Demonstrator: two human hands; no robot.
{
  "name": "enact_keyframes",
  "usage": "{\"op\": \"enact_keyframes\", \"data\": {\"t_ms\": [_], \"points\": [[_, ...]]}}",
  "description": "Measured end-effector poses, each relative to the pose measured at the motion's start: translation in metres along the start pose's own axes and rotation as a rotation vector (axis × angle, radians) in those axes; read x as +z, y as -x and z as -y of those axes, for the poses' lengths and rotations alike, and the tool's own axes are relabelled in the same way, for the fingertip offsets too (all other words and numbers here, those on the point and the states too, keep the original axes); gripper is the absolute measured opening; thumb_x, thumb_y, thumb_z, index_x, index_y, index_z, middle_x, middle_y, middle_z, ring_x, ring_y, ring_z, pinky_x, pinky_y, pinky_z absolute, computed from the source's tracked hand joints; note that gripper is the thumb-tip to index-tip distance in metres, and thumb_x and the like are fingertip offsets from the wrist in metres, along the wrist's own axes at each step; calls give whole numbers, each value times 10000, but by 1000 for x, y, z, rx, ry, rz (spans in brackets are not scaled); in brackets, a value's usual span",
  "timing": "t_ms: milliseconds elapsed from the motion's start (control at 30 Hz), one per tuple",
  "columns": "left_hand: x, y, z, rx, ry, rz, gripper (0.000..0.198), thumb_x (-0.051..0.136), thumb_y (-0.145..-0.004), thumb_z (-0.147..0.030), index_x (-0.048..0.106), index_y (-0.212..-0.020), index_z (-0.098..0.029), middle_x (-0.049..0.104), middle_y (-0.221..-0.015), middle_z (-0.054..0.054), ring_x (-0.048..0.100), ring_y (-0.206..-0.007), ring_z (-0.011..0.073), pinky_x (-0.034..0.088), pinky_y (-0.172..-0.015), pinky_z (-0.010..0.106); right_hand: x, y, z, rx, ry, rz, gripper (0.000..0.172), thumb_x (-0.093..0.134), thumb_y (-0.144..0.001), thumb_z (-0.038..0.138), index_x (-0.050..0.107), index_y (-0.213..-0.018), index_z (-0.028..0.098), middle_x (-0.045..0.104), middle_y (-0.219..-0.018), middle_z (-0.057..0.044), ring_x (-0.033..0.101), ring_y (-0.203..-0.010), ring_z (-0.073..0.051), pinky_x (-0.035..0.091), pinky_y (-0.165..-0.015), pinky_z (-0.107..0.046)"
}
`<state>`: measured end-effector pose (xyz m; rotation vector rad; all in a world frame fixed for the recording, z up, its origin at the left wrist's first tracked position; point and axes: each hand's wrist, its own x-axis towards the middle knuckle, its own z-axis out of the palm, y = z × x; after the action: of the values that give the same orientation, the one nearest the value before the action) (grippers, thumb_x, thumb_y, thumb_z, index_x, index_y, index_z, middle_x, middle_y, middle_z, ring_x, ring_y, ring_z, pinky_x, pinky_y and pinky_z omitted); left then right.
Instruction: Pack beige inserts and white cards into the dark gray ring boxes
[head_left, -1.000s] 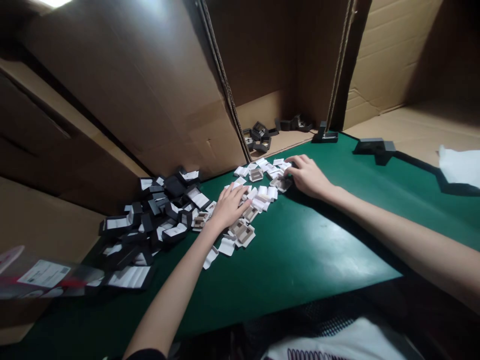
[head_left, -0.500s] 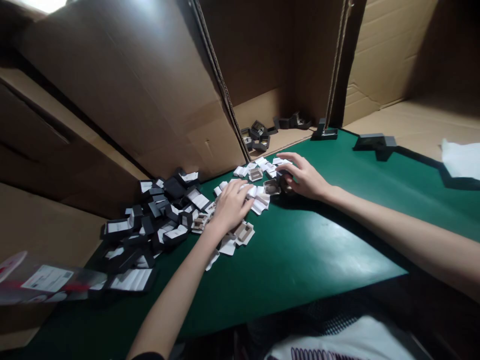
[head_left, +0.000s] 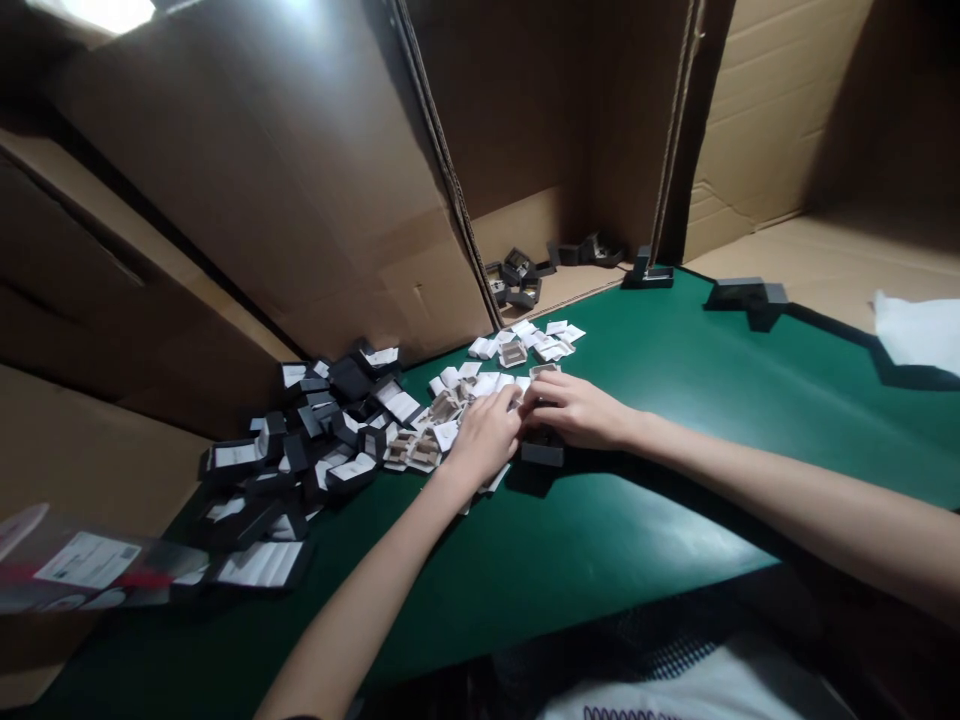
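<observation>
My two hands meet over the green table [head_left: 637, 500]. My right hand [head_left: 574, 410] is closed over a small dark grey box [head_left: 542, 452] that rests on the table. My left hand [head_left: 486, 438] has its fingers curled at the edge of a scatter of small white inserts [head_left: 525, 345]; what they pinch is hidden. To the left lies a pile of dark box parts with white labels [head_left: 300, 440].
Large open cardboard cartons stand behind the table; one [head_left: 517, 275] holds several dark boxes. More dark boxes [head_left: 746, 295] sit at the table's far right edge. A white sheet [head_left: 915, 330] lies on cardboard at right. A clear packet [head_left: 82, 565] is at lower left.
My right hand pulled back from the far white inserts toward me and now covers a dark box. My left hand shifted right to meet it.
</observation>
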<state>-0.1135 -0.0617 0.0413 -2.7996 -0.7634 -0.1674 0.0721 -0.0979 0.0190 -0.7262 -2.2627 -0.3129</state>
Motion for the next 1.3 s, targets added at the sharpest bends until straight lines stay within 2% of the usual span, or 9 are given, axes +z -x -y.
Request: {"op": "enact_keyframes", "data": {"t_ms": [133,267,500,667,767,967,1100,1200,1300], "points": [[-2,1,11,14,-9,4,236,498,-842,-112,553,-1063,-173,532,-1199,86,570,-993,229,474,-831,356,4,7,-2,110,-88,-4,192,448,-846,62,616,-862,153,586,-1009,-113,521,-902,-178,491,-737,-321],[-4,1,23,-34,11,11,274,429,-895,-140,540,-1133,-221,541,-1205,67,583,-999,219,478,-829,343,-4,9,-8,145,-7,59,198,462,-815,37,611,-831,167,585,-1086,-111,532,-955,-199,502,-730,-324],[-9,2,31,-142,62,34,461,422,-840,-61,475,-1267,-225,571,-1238,57,602,-1001,215,487,-797,309,-17,18,-33,207,107,-79,304,423,-757,-25,629,-841,183,600,-1054,-100,550,-951,-206,505,-753,-337],[-3,3,37,-287,70,-78,475,436,-804,-44,499,-1248,-201,631,-1134,69,581,-1036,237,461,-877,344,-19,13,-27,118,82,-46,272,431,-798,24,628,-880,192,623,-1046,-90,564,-936,-193,501,-763,-338],[-1,3,40,-338,128,-131,483,428,-791,-40,502,-1234,-219,632,-1118,61,590,-1004,231,477,-840,334,-21,8,-17,34,49,-7,247,445,-810,45,617,-915,188,623,-1077,-93,571,-945,-188,498,-780,-338],[0,-1,52,-399,388,-349,542,424,-697,26,509,-1190,-182,586,-1134,92,591,-868,171,497,-781,296,-22,7,-12,14,36,-18,228,459,-853,92,606,-997,190,634,-1062,-96,581,-925,-185,496,-756,-330],[1,-5,55,-459,758,-384,558,517,-698,-39,444,-1233,-181,610,-1061,69,558,-689,96,487,-621,208,-23,8,-15,37,29,-48,188,471,-875,130,607,-990,189,645,-1032,-97,588,-898,-189,487,-743,-339],[-6,-6,45,-385,985,-374,547,549,-718,-81,431,-1243,-180,618,-1044,73,601,-848,121,507,-709,217,-23,5,-14,69,-42,-72,162,493,-892,186,594,-1018,174,648,-1009,-107,594,-905,-198,481,-756,-352],[-19,-7,29,-292,1068,-366,548,551,-743,-99,426,-1268,-196,607,-1045,69,593,-988,150,508,-812,254,-24,2,-9,190,-135,-174,146,510,-893,212,586,-1010,169,651,-962,-103,593,-903,-204,471,-782,-373]]}}
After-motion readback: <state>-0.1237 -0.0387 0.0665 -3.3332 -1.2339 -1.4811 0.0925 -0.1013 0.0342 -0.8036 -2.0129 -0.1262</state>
